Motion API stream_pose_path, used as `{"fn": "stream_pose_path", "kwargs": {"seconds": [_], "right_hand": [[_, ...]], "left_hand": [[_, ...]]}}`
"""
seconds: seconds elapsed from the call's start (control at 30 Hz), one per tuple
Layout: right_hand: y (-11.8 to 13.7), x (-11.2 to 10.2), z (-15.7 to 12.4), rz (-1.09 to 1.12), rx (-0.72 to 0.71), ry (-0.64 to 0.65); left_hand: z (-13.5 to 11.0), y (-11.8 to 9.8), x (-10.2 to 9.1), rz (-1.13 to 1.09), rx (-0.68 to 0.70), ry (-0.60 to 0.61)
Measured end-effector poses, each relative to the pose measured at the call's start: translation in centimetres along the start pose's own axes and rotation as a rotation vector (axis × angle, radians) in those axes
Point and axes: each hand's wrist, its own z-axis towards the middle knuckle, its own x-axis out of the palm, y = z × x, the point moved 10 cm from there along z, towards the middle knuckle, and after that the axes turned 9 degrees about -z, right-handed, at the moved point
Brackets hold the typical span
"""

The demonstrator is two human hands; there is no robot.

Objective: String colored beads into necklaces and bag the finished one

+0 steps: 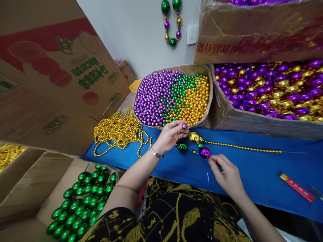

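Observation:
My left hand (pixel 169 135) pinches a small purple bead (pixel 185 126) between thumb and fingers, just in front of a box of small purple, green and gold beads (pixel 174 95). My right hand (pixel 225 173) pinches the thin thread near a large purple bead (pixel 204 152). On that thread also hang a large green bead (pixel 181 146) and a large gold bead (pixel 194 137). A strand of small gold beads (pixel 242 147) runs from them to the right across the blue table cover (pixel 264 168).
A heap of gold bead strands (pixel 118 131) lies left on the blue cover. A box of large green beads (pixel 83 205) stands at lower left, a box of large purple and gold beads (pixel 272 89) at right. A red stick (pixel 296 187) lies far right. A finished necklace (pixel 172 22) hangs on the wall.

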Motion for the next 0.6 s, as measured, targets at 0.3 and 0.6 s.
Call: {"fn": "stream_pose_path", "kwargs": {"seconds": [0.3, 0.6], "right_hand": [[-1.0, -0.6, -0.4, -0.033, 0.006, -0.067], [-8.0, 3.9, -2.7, 0.261, 0.354, 0.147]], "left_hand": [[-0.8, -1.6, 1.1, 0.441, 0.115, 0.053], [-1.1, 2.0, 4.6, 0.589, 0.192, 0.213]]}}
